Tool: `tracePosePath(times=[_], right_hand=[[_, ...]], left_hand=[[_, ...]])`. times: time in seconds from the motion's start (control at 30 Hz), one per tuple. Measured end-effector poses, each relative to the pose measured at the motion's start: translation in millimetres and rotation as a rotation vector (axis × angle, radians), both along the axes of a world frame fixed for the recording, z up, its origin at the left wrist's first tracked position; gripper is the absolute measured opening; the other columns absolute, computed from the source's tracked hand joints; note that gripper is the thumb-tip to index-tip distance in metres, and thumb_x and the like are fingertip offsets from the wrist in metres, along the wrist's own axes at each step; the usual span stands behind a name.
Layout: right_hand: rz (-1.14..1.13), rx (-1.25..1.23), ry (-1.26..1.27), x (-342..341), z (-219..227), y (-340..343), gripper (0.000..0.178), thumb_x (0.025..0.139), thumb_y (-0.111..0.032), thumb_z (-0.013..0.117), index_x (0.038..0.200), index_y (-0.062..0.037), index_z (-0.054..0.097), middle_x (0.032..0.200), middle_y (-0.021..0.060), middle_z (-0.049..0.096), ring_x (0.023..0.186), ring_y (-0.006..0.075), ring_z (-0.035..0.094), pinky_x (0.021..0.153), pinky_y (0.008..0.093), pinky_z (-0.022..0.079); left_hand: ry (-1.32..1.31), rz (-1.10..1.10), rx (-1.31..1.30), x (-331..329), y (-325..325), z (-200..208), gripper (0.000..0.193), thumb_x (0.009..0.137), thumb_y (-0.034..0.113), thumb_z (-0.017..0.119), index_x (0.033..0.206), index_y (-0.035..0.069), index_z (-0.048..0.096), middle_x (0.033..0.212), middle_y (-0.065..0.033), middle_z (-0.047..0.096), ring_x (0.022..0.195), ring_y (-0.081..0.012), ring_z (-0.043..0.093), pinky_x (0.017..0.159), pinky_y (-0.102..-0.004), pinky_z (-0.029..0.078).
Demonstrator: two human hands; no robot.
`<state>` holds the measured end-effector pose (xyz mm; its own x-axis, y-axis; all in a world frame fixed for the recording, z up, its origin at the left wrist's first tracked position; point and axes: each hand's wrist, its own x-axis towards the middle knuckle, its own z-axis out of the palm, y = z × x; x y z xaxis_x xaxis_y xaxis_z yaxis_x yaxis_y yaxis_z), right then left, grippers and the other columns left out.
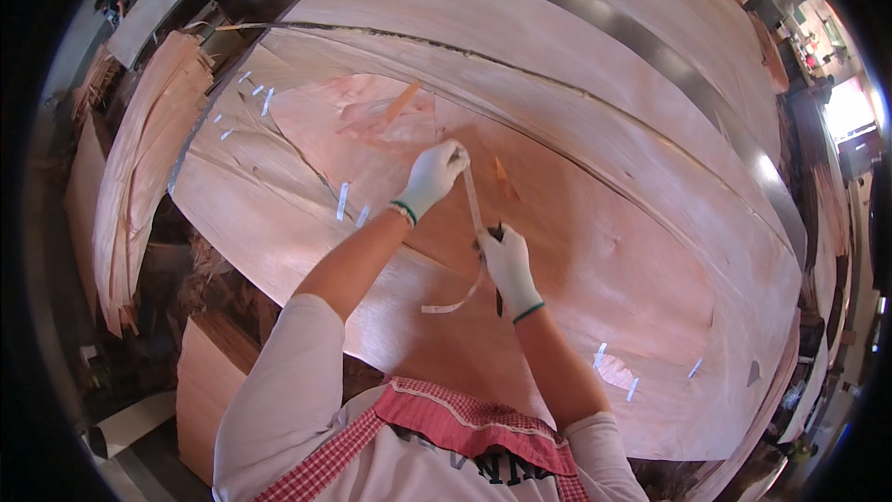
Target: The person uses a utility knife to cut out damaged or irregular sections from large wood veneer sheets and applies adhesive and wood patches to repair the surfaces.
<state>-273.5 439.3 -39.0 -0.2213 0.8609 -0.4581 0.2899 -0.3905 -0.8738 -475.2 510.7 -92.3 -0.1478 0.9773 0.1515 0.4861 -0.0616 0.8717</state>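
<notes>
Centrally, we have a narrow pale strip (472, 197) hanging between two gloved hands, above the middle of a broad pinkish wood sheet (595, 307). Its upper part runs nearly straight from one hand to the other, so we judge that the two grips are spaced to control that length; below, the loose end curls away to the left.

At the upper end, we find the left hand (431, 181) with its fingertips brought together in a pinch on the strip, a grip that probably suits something so thin. Lower and to the right, the right hand (508, 265) has its fingers curled in around a slim dark tool (499, 303), which points down past the palm. The strip passes at these fingers too, though we cannot tell whether they clamp it or merely let it run by. Perhaps the tool sits within the grip so that the fingertips have some freedom.

Around the hands, we notice short whitish pieces (343, 201) lying on the sheet, some near its left side and others beside a small pale patch (615, 372) at lower right; we take them to be placed along splits and joins. An orange sliver (401, 104) lies beyond the left hand.

Farther out, we see a grey band (683, 56) curving across the far side, and layered wood sheets (153, 158) stacked at the left. Nearest us is a red checked apron (474, 414).
</notes>
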Motion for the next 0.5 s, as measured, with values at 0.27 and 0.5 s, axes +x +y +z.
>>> tracePosePath(times=[0.27,0.5], right_hand=[[-0.248,-0.055,0.037,-49.8,-54.1,103.0,0.021,0.090,-0.020,0.062,0.082,0.0000,0.061,0.071,0.0047,0.064,0.058,0.0117,0.055,0.052,0.0264,0.043],[-0.226,-0.091,-0.017,-48.3,-60.9,106.7,0.025,0.088,-0.022,0.065,0.083,0.0032,0.061,0.071,0.0118,0.065,0.065,0.0215,0.063,0.061,0.0359,0.049]], left_hand=[[0.461,0.109,0.171,-16.2,130.7,-6.7,0.020,0.083,0.023,0.067,0.097,0.009,0.061,0.114,-0.0096,0.063,0.111,-0.0304,0.056,0.093,-0.0454,0.043],[0.756,0.103,0.178,-16.6,112.6,-30.5,0.049,0.081,0.039,0.069,0.122,0.016,0.057,0.140,-0.0100,0.048,0.134,-0.0353,0.039,0.111,-0.0498,0.027]])
